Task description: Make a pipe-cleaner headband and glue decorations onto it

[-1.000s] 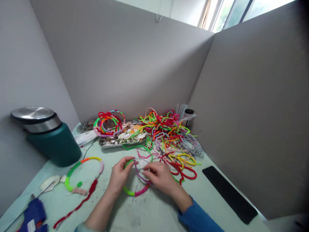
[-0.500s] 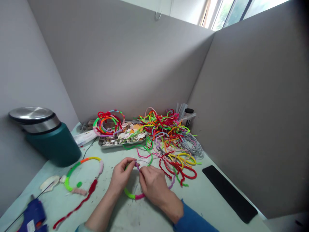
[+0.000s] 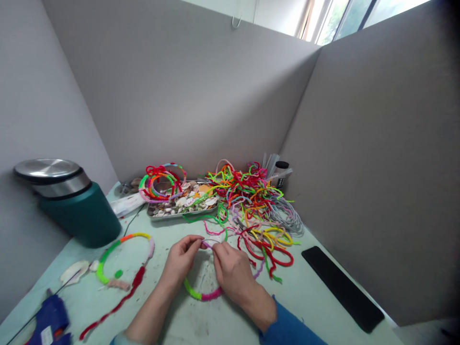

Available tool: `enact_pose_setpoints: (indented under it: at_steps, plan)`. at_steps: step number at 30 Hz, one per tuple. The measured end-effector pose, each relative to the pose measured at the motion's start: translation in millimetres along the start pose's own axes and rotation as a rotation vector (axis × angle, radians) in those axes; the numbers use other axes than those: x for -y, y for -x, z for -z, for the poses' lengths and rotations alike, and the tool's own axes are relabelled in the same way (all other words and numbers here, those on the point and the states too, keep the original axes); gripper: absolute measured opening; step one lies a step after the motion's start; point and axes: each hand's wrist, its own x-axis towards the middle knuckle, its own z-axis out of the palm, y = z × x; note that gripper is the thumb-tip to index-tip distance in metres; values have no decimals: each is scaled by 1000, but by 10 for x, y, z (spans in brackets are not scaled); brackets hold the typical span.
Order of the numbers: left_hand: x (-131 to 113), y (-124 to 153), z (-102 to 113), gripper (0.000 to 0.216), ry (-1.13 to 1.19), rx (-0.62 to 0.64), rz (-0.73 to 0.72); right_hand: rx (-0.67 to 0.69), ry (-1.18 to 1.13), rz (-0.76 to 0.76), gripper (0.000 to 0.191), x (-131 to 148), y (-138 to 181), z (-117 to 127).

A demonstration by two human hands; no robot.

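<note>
My left hand [image 3: 179, 262] pinches the top of a wire ring [image 3: 201, 293] partly wrapped in green and pink pipe cleaner, low in the middle of the table. My right hand [image 3: 232, 270] pinches a purple pipe cleaner [image 3: 205, 245] against the same spot on the ring, fingertips almost touching the left ones. The purple strand's loose end trails out to the right under my right hand. Part of the ring is hidden by both hands.
A big heap of coloured pipe cleaners [image 3: 251, 196] lies behind the hands, next to a metal tray of shells [image 3: 179, 206] and finished rings [image 3: 161, 182]. A teal bin [image 3: 68, 201], a half-wrapped ring [image 3: 122, 254], a blue glue gun [image 3: 48, 321] and a black strip [image 3: 341, 287] also sit on the table.
My right hand has moved from the ring's right side up to its top, meeting the left fingers, and the purple strand has been drawn along with it. The left hand has hardly shifted.
</note>
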Motion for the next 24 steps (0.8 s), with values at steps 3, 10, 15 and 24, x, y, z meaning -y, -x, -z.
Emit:
enact_pose_setpoints:
  at_steps: [3, 10, 15, 24]
  plan:
    - [-4, 7, -17, 37, 61, -2, 30, 26, 11, 55, 9, 11, 12, 7]
    - [6, 15, -22, 32, 84, -9, 3, 43, -18, 99, 9, 26, 30, -1]
    - [-41, 30, -21, 27, 15, -29, -68, 32, -41, 134, 10, 24, 27, 2]
    - [-90, 61, -29, 30, 21, -2, 17, 22, -20, 139, 12, -8, -4, 114]
